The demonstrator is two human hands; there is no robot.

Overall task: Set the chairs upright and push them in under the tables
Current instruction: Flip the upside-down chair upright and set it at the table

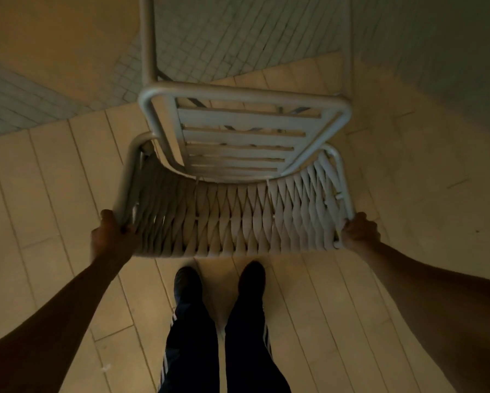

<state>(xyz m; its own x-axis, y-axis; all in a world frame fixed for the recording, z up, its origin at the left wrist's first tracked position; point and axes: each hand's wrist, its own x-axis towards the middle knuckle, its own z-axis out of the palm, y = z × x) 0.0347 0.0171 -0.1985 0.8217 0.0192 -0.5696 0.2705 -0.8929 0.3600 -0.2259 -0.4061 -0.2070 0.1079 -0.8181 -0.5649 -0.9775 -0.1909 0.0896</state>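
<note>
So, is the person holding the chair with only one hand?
No, both hands grip the chair: the left hand and the right hand each hold one side of its woven backrest.

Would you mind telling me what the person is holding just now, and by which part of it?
A white chair, gripped by both hands at its woven backrest: the left hand on the left side rail, the right hand on the right.

- chair [238,165] — pale grey frame, off-white woven back
- trousers [192,350] — dark navy, white side stripes
- shoes [187,282] black
- floor [54,180] beige planks
</note>
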